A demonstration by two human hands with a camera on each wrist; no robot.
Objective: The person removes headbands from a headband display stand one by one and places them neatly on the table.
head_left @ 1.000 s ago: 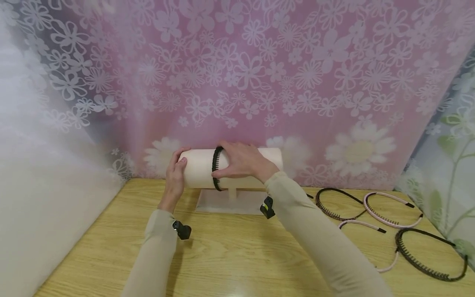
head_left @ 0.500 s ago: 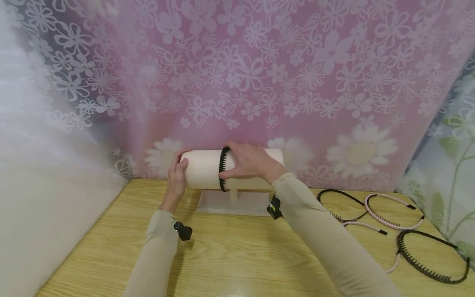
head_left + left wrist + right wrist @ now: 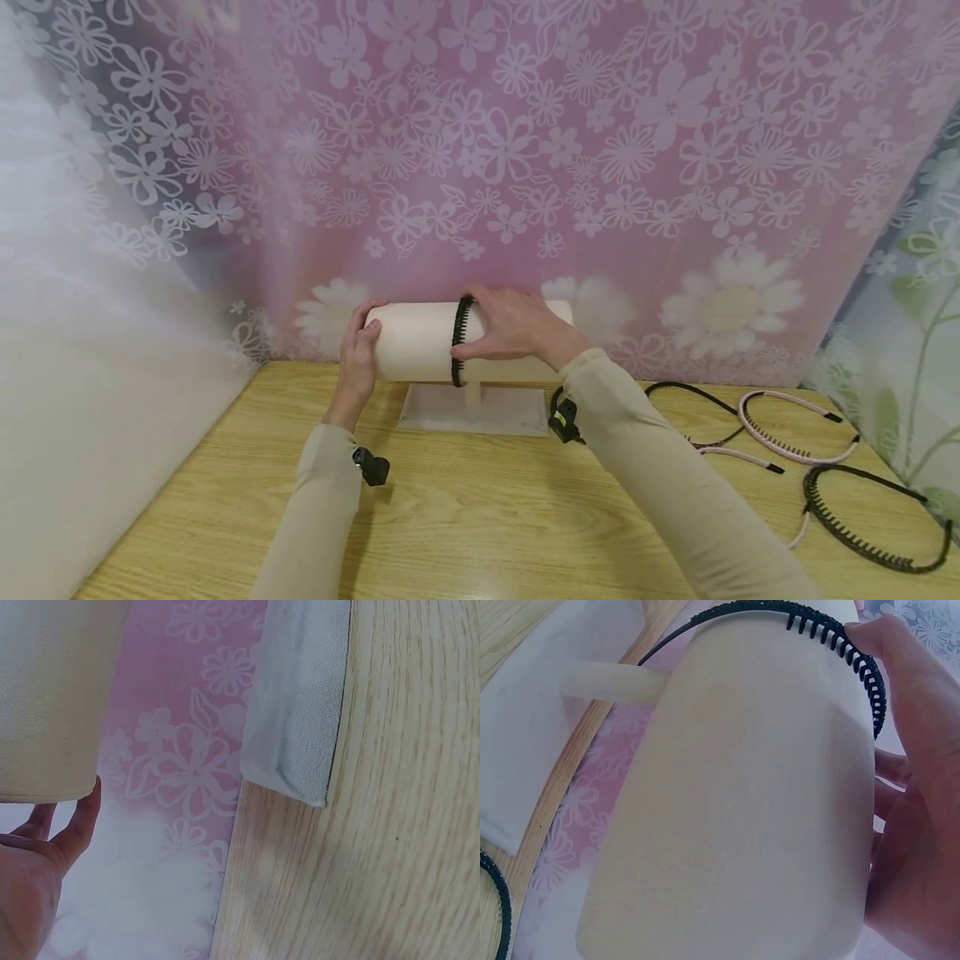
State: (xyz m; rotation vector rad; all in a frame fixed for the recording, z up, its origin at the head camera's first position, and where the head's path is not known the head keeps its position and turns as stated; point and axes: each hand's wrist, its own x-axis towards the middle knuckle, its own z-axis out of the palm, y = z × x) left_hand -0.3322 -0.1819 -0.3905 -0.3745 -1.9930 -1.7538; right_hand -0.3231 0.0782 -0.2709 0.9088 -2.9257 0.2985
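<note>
A cream padded roll [image 3: 412, 340] lies sideways on a short post above a pale flat base [image 3: 510, 410]. A black toothed headband [image 3: 460, 342] wraps over the roll near its middle, teeth facing right. My right hand [image 3: 513, 327] holds this headband, thumb at its front and fingers over the top; in the right wrist view the thumb [image 3: 881, 637] presses at its toothed edge. My left hand [image 3: 356, 354] grips the roll's left end, thumb in front. In the left wrist view, fingers [image 3: 86, 817] curl at the end's rim.
On the wooden table [image 3: 450, 517], to the right, lie several headbands: a black one [image 3: 847, 533], a pink one [image 3: 765, 437], a dark one [image 3: 693, 387] and a pale pink one [image 3: 738, 454] partly behind my right sleeve. A flowered curtain [image 3: 480, 167] hangs right behind the stand.
The black headband has slid rightward along the roll, from left of the post to about over it, with my right hand moving along. My left hand keeps its grip on the roll's end.
</note>
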